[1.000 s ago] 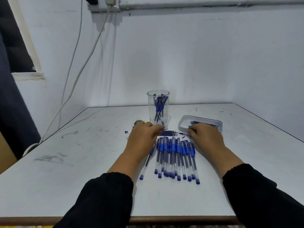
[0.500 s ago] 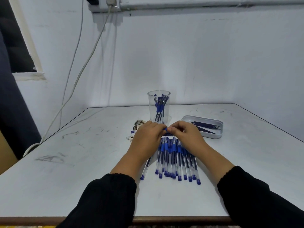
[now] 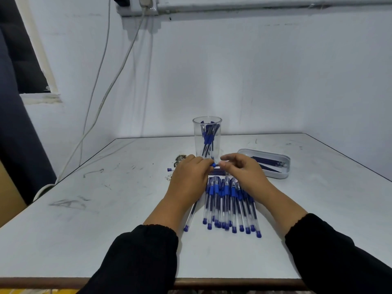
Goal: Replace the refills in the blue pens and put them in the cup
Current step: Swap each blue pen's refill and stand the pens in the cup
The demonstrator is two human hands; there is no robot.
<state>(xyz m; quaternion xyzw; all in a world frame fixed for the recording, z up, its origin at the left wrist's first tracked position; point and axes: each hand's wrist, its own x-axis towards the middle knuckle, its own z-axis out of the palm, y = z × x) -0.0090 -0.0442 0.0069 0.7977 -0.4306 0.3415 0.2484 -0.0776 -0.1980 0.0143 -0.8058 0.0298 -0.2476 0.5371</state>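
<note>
Here, left hand [image 3: 188,177] grips pen [image 3: 213,165]; right hand [image 3: 244,175] pinches its tip, cup [image 3: 207,141] at 12 o'clock.

White cables [image 3: 99,107] hang down the wall [image 3: 254,71] (from a socket [image 3: 140,5]) beside a scuffed table [image 3: 106,219]

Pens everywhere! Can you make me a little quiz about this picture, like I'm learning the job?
1. True or false: the clear cup already holds some blue pens.
2. Which hand grips the pen being worked on: A left hand, B right hand, C neither?
3. What lies in the white tray?

Key: 1 true. 2 A; the right hand pinches at its blue tip. 3 dark refills.
</note>
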